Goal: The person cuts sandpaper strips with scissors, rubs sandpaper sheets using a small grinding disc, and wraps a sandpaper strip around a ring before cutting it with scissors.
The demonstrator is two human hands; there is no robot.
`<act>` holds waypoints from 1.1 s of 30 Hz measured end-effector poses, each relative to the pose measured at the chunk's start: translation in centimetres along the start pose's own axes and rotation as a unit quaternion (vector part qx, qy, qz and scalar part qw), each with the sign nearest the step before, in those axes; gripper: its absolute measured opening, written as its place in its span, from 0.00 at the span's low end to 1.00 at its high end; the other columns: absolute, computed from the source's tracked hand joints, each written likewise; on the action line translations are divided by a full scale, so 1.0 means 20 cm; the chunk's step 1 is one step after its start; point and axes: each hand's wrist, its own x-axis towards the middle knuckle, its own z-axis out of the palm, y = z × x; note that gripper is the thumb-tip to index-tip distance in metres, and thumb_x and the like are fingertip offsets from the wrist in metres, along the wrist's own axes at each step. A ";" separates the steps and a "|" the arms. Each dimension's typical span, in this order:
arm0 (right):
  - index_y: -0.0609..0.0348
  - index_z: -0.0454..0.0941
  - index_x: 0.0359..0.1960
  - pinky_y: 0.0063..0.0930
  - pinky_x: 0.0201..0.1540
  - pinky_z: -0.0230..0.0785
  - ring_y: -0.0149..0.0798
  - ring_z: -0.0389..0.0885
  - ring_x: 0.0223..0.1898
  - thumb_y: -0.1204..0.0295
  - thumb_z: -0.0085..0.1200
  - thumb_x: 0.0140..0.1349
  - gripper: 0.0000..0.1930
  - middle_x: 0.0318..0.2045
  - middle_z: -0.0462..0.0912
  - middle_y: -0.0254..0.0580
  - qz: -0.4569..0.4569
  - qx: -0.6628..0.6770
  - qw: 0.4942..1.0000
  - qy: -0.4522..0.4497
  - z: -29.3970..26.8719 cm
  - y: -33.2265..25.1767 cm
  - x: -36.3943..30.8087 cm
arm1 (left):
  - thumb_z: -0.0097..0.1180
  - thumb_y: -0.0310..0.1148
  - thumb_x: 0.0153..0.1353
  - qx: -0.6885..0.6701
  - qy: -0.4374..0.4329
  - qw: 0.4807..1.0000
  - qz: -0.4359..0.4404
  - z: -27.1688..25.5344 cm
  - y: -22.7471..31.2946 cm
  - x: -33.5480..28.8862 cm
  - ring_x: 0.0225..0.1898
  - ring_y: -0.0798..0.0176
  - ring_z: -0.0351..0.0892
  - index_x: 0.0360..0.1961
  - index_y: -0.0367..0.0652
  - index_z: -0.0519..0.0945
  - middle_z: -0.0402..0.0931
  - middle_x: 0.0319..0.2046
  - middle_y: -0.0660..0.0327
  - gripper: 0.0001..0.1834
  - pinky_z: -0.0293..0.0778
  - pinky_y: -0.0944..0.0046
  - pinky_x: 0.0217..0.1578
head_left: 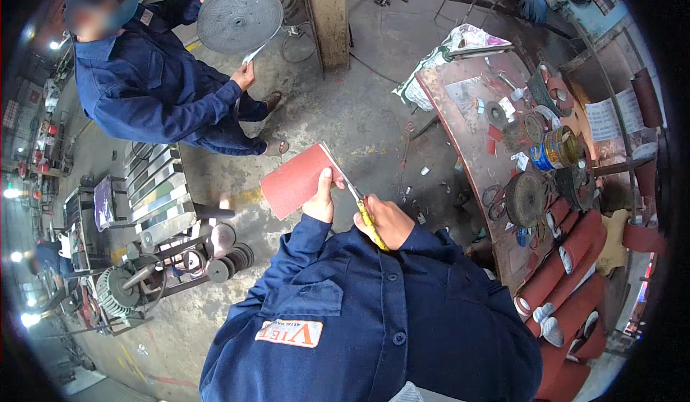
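My left hand (320, 202) grips a rust-red sheet of sandpaper (293, 181), thumb on top, out in front of my chest. The sheet looks folded or layered, with pale edges showing on its right side. Closed around the yellow handles of a pair of scissors (367, 224) is my right hand (389, 222). The metal blades point up and left, meeting the sheet's right edge beside my left thumb. How far the blades are apart is too small to tell, and my right fingers hide part of the handles.
On the right, a worktable (460, 107) bears scraps, a blue-yellow can (555, 150) and a round abrasive wheel (530, 199). Red sandpaper rolls (568, 273) lie nearby. At the far left a co-worker (154, 89) holds a large disc (240, 21). A motor (118, 292) stands lower left.
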 end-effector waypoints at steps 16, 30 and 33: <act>0.70 0.69 0.35 0.50 0.36 0.70 0.66 0.78 0.32 0.46 0.45 0.64 0.30 0.25 0.78 0.67 -0.012 -0.018 0.999 -0.024 0.01 -0.01 0.01 | 0.46 0.37 0.69 -0.134 0.061 0.989 -0.006 -0.03 -0.06 0.01 0.28 0.66 0.74 0.33 0.37 0.76 0.76 0.27 0.59 0.15 0.70 0.67 0.33; 0.72 0.70 0.33 0.50 0.36 0.69 0.65 0.78 0.32 0.44 0.45 0.64 0.32 0.25 0.78 0.67 0.000 0.007 1.000 -0.019 0.02 -0.01 0.01 | 0.49 0.36 0.67 -0.064 0.034 0.997 -0.040 -0.04 -0.07 -0.02 0.28 0.66 0.72 0.34 0.38 0.75 0.74 0.26 0.60 0.11 0.69 0.67 0.32; 0.72 0.69 0.33 0.50 0.36 0.69 0.65 0.78 0.32 0.44 0.45 0.63 0.32 0.24 0.77 0.67 0.011 -0.007 1.000 -0.006 0.04 0.00 0.00 | 0.45 0.38 0.70 -0.067 0.012 0.997 -0.025 -0.05 -0.09 -0.02 0.28 0.66 0.75 0.32 0.35 0.77 0.77 0.26 0.58 0.17 0.71 0.66 0.34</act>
